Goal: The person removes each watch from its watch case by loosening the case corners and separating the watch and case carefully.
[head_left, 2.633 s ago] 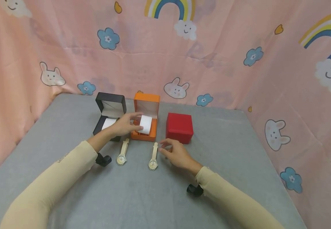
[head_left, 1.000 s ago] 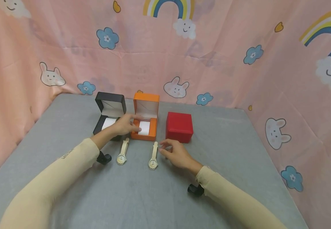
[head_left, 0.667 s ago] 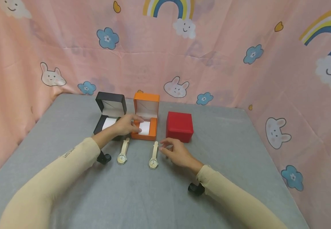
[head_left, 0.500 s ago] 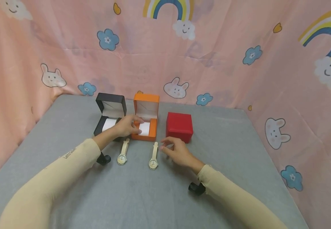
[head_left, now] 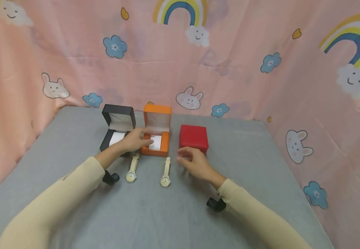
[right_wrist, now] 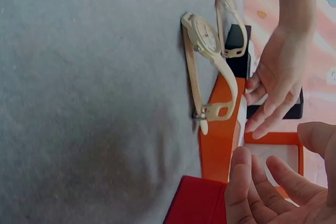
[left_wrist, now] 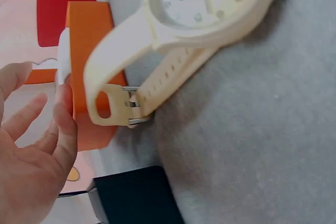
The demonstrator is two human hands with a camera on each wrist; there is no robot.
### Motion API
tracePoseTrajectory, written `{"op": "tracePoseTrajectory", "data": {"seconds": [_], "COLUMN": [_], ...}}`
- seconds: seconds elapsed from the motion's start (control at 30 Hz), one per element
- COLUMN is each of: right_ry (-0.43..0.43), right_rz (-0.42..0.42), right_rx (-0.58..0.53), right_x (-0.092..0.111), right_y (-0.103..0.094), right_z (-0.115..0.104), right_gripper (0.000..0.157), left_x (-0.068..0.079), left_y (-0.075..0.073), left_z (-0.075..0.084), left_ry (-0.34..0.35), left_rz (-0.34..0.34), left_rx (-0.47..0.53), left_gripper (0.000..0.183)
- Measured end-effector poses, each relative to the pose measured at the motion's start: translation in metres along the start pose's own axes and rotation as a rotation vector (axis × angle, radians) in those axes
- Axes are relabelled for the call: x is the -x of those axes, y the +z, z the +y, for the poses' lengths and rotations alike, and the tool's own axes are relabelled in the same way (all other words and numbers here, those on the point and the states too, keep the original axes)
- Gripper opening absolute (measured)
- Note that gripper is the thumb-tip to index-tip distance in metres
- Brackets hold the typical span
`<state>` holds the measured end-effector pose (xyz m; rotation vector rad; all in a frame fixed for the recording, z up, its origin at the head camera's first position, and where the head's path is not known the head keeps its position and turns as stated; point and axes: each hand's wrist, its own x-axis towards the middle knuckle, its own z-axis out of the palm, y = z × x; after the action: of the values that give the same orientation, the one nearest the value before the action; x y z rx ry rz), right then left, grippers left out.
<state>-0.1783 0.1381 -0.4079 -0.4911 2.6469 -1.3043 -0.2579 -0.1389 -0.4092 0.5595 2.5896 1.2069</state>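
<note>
My left hand (head_left: 134, 140) hovers over the left side of the orange watch box (head_left: 165, 143), its fingers loosely bent and spread. A white cushion (head_left: 155, 142) sits inside that box; the thumb tip is at its edge, and whether it touches is unclear. In the left wrist view the left hand (left_wrist: 34, 148) shows nothing between its fingers. My right hand (head_left: 196, 164), relaxed and holding nothing, is in front of the closed red box (head_left: 193, 135). Just left of its fingertips lies a cream watch (head_left: 165, 181). A second cream watch (head_left: 131, 177) lies farther left, both with straps pointing away.
A black watch box (head_left: 117, 110) stands open at the left, with a white cushion (head_left: 116, 137) partly behind my left hand. Black wrist cameras (head_left: 110, 178) hang under both sleeves. A pink patterned curtain (head_left: 148, 76) borders the grey table (head_left: 180, 221) behind and at the sides.
The white cushion, earlier raised and gripped in my left hand, went down into the orange box, and the fingers loosened from it. My right hand shifted slightly right, away from the nearer watch.
</note>
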Motion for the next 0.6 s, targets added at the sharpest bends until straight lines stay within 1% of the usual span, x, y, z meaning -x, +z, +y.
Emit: {"op": "tracePoseTrajectory", "data": {"seconds": [0.1, 0.23, 0.33, 0.43, 0.53, 0.6], "right_ry": [-0.013, -0.038, -0.058, -0.071, -0.063, -0.04], "right_rz": [0.017, 0.03, 0.04, 0.046, 0.041, 0.042], "right_rx": [0.007, 0.008, -0.011, -0.033, -0.051, -0.05], "right_x": [-0.001, -0.002, -0.002, -0.003, -0.003, -0.003], "right_y": [-0.004, -0.011, -0.019, -0.026, -0.033, -0.038], "right_z": [0.001, 0.001, 0.003, 0.005, 0.004, 0.004], "right_gripper": [0.035, 0.035, 0.036, 0.036, 0.037, 0.038], "left_x": [0.002, 0.003, 0.002, 0.001, 0.0, -0.001], "left_y": [-0.003, -0.005, -0.006, -0.005, -0.005, -0.005], "left_z": [0.004, 0.015, 0.023, 0.031, 0.039, 0.044], "left_ry": [0.009, 0.024, 0.044, 0.076, 0.103, 0.115], "left_rz": [-0.003, 0.005, 0.005, -0.009, -0.02, -0.02], "left_rx": [0.031, 0.073, 0.089, 0.117, 0.123, 0.109], "left_gripper": [0.044, 0.045, 0.045, 0.045, 0.044, 0.043]}}
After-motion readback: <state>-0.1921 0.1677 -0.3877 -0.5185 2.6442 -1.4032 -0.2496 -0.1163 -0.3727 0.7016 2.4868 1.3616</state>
